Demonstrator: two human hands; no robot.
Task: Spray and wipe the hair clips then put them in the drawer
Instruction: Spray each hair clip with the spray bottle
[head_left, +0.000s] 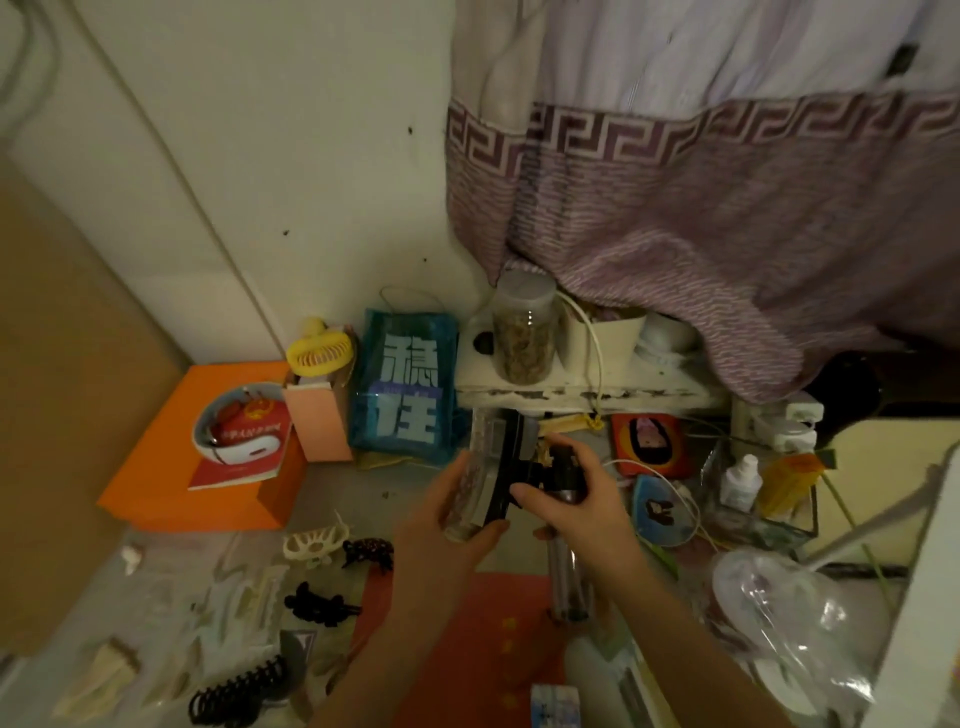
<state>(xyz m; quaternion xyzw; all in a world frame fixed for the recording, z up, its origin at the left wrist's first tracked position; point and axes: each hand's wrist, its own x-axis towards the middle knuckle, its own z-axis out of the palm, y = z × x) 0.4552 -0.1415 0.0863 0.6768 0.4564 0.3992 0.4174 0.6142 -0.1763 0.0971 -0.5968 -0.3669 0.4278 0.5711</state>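
Note:
My left hand grips a long hair clip with a clear glittery side and a black side, held upright over the table. My right hand holds a small spray bottle with a black nozzle head, its nozzle right beside the clip. Several other hair clips lie on the table to the left: a cream claw clip, a dark brown claw clip, a black clip and a black toothed clip. No drawer is visible.
An orange box sits at the left with a pink carton and yellow fan. A blue bag, a white shelf with a jar, small bottles and a plastic bag crowd the back and right.

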